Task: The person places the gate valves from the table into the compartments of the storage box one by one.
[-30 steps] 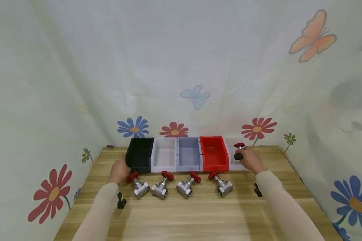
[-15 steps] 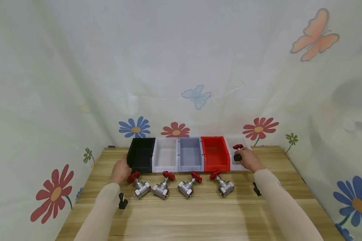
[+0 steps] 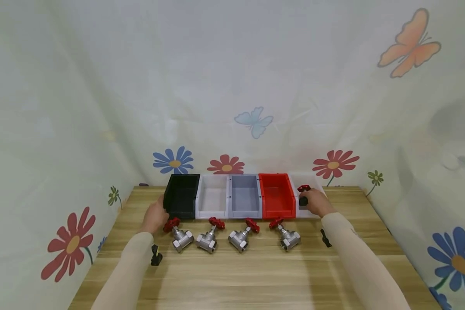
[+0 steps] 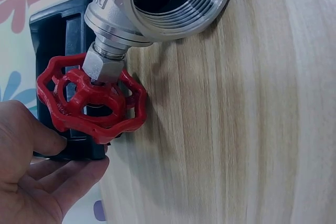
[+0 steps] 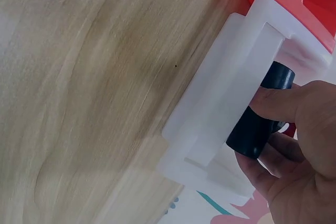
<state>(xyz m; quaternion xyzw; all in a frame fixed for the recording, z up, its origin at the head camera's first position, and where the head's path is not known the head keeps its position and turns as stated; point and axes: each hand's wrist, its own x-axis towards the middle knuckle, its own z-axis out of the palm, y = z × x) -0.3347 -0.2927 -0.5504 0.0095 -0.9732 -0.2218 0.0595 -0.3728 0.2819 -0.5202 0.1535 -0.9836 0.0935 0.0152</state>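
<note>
My left hand pinches the side wall of the black bin at the row's left end; in the left wrist view the thumb is on the inner side and the fingers outside. My right hand holds a valve with a black tubular body and a red handwheel. Thumb and fingers pinch the black body at the front wall of the white bin on the far right. Most of the handwheel is hidden by the hand in the right wrist view.
Between the end bins stand another white bin, a grey bin and a red bin. Several silver valves with red handwheels lie in front of the row on the wooden table. A flowered curtain rises behind.
My right hand has shifted slightly left with the black valve, deeper over the right-hand white bin. The left hand stays on the black bin. The head view has shifted a little.
</note>
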